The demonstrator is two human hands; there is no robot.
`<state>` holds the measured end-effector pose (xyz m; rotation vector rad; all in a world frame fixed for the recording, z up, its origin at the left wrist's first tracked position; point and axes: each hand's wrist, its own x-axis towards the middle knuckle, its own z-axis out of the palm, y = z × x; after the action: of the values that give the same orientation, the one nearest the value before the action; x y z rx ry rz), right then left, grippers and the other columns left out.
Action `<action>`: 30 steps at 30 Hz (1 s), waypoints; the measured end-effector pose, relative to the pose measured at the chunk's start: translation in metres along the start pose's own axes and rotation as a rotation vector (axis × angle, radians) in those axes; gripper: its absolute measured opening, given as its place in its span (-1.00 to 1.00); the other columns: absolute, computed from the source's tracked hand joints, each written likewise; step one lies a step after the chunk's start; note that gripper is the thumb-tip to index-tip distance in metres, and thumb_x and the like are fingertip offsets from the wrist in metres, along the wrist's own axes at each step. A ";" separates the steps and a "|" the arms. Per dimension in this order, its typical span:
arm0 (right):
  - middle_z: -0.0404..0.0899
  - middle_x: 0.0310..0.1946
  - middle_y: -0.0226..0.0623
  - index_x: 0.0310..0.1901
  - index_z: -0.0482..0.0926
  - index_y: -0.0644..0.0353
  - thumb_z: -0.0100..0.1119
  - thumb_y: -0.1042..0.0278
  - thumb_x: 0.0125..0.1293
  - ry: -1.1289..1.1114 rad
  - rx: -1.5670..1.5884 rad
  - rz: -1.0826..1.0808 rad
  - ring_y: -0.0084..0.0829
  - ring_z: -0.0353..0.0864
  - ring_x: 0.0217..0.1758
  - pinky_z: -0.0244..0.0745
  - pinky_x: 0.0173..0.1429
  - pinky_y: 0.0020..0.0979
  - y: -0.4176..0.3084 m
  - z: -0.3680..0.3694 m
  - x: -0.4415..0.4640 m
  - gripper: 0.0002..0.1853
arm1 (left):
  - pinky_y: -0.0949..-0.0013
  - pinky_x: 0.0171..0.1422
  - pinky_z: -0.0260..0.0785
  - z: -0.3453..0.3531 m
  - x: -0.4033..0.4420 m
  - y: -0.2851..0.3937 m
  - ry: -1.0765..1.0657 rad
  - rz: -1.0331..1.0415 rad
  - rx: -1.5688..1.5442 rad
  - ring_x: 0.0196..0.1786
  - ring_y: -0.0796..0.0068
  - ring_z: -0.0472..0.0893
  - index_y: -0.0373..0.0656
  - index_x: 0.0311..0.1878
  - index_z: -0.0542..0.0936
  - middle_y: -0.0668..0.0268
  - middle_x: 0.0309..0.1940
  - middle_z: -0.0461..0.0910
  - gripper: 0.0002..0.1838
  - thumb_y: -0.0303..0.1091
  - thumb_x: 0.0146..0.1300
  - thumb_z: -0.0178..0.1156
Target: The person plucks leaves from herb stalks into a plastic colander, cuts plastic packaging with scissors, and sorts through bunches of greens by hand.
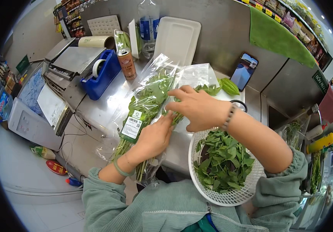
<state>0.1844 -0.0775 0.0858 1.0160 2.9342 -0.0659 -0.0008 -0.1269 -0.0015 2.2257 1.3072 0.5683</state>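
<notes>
A clear plastic bag of leafy greens (151, 91) with a white and green label lies slantwise on the steel counter, its stems pointing toward me. My left hand (155, 135) rests across the lower part, fingers together and closed on the bagged stems; its underside is hidden. Just above and to the right, my right hand (197, 106) has its fingers apart and bent over more leaves (209, 89) and plastic. What lies under its palm is partly hidden. Near my right forearm, a white plastic basket (192, 170) holds loose green leaves (224, 160).
A blue tape dispenser (104, 75), a drink can (126, 63), a large bottle (148, 33) and a white tray (178, 36) stand behind. At the right are a bitter melon (229, 86) and a leaning phone (244, 71). A weighing machine (58, 69) occupies the left.
</notes>
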 end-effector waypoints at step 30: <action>0.42 -0.63 -0.40 -0.63 0.48 0.11 0.17 0.32 -0.06 0.323 -0.489 -0.266 -0.46 0.49 -0.54 0.26 -0.59 -0.45 -0.039 0.017 -0.018 -0.87 | -0.17 0.55 -0.23 -0.004 0.017 -0.060 -0.138 0.065 0.050 0.55 0.06 0.02 0.00 0.45 0.27 0.04 0.50 0.07 -0.52 -0.17 0.52 -0.20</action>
<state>0.1745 -0.1199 0.0709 0.6068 3.0881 0.8362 -0.0359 -0.0857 -0.0328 2.3108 1.1961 0.4012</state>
